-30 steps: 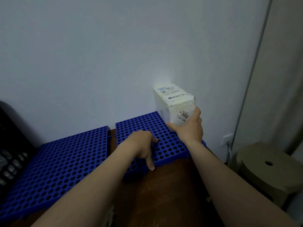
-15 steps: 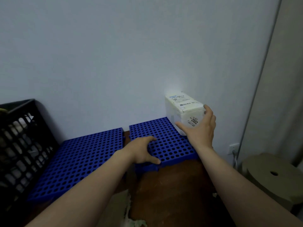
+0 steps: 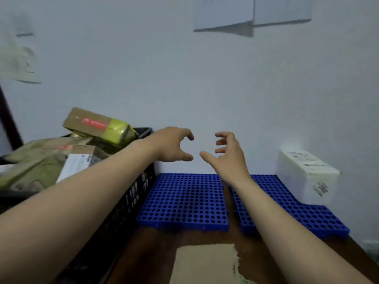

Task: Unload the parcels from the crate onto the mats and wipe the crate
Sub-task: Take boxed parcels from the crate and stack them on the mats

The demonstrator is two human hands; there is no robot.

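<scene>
**Both hands empty above mats; labels unreadable**

The left hand (image 3: 174,146) and right hand (image 3: 227,156) are hovering side by side, apart, fingers (image 3: 222,142) loosely curled and spread, holding nothing.

The white parcel (image 3: 305,177) is sitting to the right of and below the right fingers, on the far corner of the right blue mat (image 3: 287,206). Its top and end labels are showing dark print too blurred to read.

The left blue mat (image 3: 184,199) is lying beneath the fingers.

The black crate (image 3: 131,197), left of and below the left fingers, is holding piled parcels. The topmost cardboard box (image 3: 96,126) is carrying a red label and yellow-green tape, its writing illegible. The left forearm is covering part of the crate, and the frame edge is cutting off its left side.
</scene>
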